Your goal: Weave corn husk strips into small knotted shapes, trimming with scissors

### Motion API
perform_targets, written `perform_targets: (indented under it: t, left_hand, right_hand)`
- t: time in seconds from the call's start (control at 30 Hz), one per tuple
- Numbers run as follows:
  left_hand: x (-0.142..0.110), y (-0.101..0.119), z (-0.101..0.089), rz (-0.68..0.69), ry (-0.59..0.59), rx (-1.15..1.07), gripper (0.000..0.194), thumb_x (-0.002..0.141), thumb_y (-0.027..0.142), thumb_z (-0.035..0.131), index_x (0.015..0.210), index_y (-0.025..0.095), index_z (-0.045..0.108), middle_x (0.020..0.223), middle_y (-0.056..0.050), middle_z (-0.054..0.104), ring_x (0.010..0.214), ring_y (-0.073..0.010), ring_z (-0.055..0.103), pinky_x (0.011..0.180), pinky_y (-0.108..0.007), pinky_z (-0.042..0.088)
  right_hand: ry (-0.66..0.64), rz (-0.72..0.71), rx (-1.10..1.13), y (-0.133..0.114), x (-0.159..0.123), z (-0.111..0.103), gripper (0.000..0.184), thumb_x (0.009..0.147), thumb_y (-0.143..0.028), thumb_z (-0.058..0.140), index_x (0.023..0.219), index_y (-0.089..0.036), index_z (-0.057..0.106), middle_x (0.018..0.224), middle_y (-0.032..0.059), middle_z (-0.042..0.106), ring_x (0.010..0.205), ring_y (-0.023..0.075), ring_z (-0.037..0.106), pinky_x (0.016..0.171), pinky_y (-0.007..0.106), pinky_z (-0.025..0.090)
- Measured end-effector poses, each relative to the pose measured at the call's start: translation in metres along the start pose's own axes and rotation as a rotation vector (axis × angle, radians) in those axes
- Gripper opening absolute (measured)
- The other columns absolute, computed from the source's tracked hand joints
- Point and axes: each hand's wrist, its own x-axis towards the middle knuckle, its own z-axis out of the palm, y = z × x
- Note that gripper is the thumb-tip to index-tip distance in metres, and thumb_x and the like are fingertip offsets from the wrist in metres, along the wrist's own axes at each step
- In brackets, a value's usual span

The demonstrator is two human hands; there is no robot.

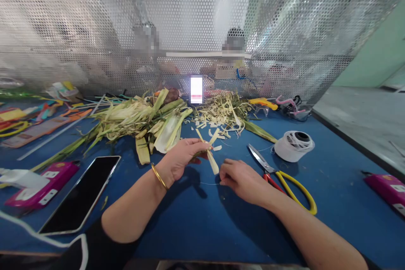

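Between the fingertips of my left hand (pixel 186 154) is a small bundle of pale corn husk strips (pixel 213 162), crossed and fanning out above and below the pinch. My right hand (pixel 242 179) is closed just right of the husk, pinching a thin white thread (pixel 209 184) that stretches toward my left hand. Beside my right forearm lie scissors (pixel 268 168) with red and yellow handles, blades apart. Behind them stands a spool of white thread (pixel 293 145). Beyond my left hand rests a heap of corn husks (pixel 136 120).
Husk scraps (pixel 226 112) lie along the perforated metal screen (pixel 196 17). At left are a phone (pixel 84 192) and a magenta power strip (pixel 44 183) with a white plug; another magenta strip (pixel 387 190) sits at far right. A yellow-handled tool (pixel 264 103) and safety glasses (pixel 299 112) lie at back right.
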Motion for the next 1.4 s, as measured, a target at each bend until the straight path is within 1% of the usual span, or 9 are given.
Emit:
perform_targets:
  t: [0.13,0.27,0.43,0.53,0.7,0.83,0.93,1.07,1.4]
  left_hand:
    - [-0.001,0.001,0.003,-0.058,-0.054,-0.009,0.017,0.067,0.031,0.069,0.070,0.015,0.066,0.077,-0.004,0.068,0.066,-0.0105,0.057,0.053,-0.019,0.039]
    - [-0.001,-0.004,0.008,-0.148,-0.131,-0.047,0.027,0.058,0.032,0.076,0.076,0.014,0.067,0.075,-0.004,0.068,0.062,-0.0104,0.058,0.048,-0.018,0.038]
    - [0.001,-0.018,0.017,-0.280,-0.266,-0.192,0.024,0.058,0.027,0.074,0.077,0.014,0.066,0.082,-0.006,0.071,0.072,-0.0152,0.066,0.061,-0.022,0.050]
    - [0.001,-0.021,0.019,-0.308,-0.307,-0.224,0.022,0.061,0.025,0.072,0.078,0.013,0.066,0.081,-0.006,0.072,0.073,-0.0159,0.067,0.066,-0.023,0.052]
    - [0.001,-0.019,0.020,-0.206,-0.175,-0.166,0.014,0.064,0.023,0.070,0.070,0.013,0.064,0.070,-0.004,0.069,0.063,-0.0123,0.064,0.063,-0.021,0.052]
    - [0.002,-0.018,0.020,-0.098,-0.060,-0.064,0.013,0.066,0.024,0.069,0.065,0.013,0.064,0.059,-0.001,0.063,0.053,-0.0095,0.057,0.059,-0.021,0.049]
    - [0.002,-0.018,0.021,-0.078,-0.016,0.006,0.013,0.067,0.024,0.068,0.063,0.012,0.065,0.057,-0.001,0.062,0.051,-0.0093,0.056,0.058,-0.022,0.048]
    - [0.002,-0.018,0.022,-0.086,-0.061,0.054,0.013,0.067,0.024,0.068,0.061,0.012,0.066,0.056,-0.001,0.062,0.051,-0.0093,0.055,0.056,-0.021,0.047]
    - [-0.004,-0.017,0.024,-0.005,-0.209,0.242,0.013,0.064,0.023,0.066,0.055,0.014,0.066,0.050,0.001,0.059,0.050,-0.0095,0.052,0.055,-0.021,0.044]
  right_hand:
    - [0.080,0.085,0.348,0.006,0.002,-0.003,0.013,0.085,-0.015,0.047,0.073,-0.020,0.045,0.073,-0.0002,0.057,0.071,0.0141,0.055,0.064,0.026,0.038]
    - [0.101,0.206,0.719,0.009,0.004,-0.008,0.013,0.085,-0.023,0.045,0.073,-0.021,0.042,0.063,-0.0055,0.052,0.049,0.0097,0.053,0.054,0.024,0.042]
    - [0.162,0.293,0.840,0.011,0.006,-0.007,0.015,0.080,-0.031,0.051,0.070,-0.021,0.044,0.055,-0.0083,0.044,0.037,0.0063,0.037,0.036,0.020,0.032]
    - [0.221,0.282,0.797,0.012,0.006,-0.007,0.018,0.080,-0.032,0.051,0.068,-0.021,0.045,0.052,-0.0085,0.042,0.038,0.0055,0.033,0.036,0.019,0.026]
    - [0.211,0.229,0.671,0.014,0.005,-0.014,0.007,0.077,-0.026,0.054,0.078,-0.019,0.056,0.058,-0.0056,0.052,0.049,0.0082,0.043,0.048,0.022,0.033]
    - [0.156,0.142,0.357,0.016,0.000,-0.022,0.012,0.079,-0.026,0.054,0.071,-0.020,0.059,0.061,-0.0033,0.056,0.059,0.0121,0.048,0.054,0.024,0.034]
    - [0.289,0.015,0.131,0.016,-0.005,-0.025,0.016,0.085,-0.027,0.049,0.072,-0.021,0.056,0.069,-0.0012,0.058,0.065,0.0137,0.052,0.058,0.025,0.036]
    - [0.422,-0.136,-0.099,0.013,-0.008,-0.024,0.020,0.092,-0.025,0.039,0.081,-0.020,0.056,0.081,0.0038,0.060,0.072,0.0150,0.056,0.061,0.025,0.038]
    - [0.373,-0.193,-0.262,0.010,-0.008,-0.025,0.026,0.094,-0.027,0.039,0.084,-0.019,0.062,0.082,0.0043,0.059,0.063,0.0123,0.051,0.055,0.025,0.030]
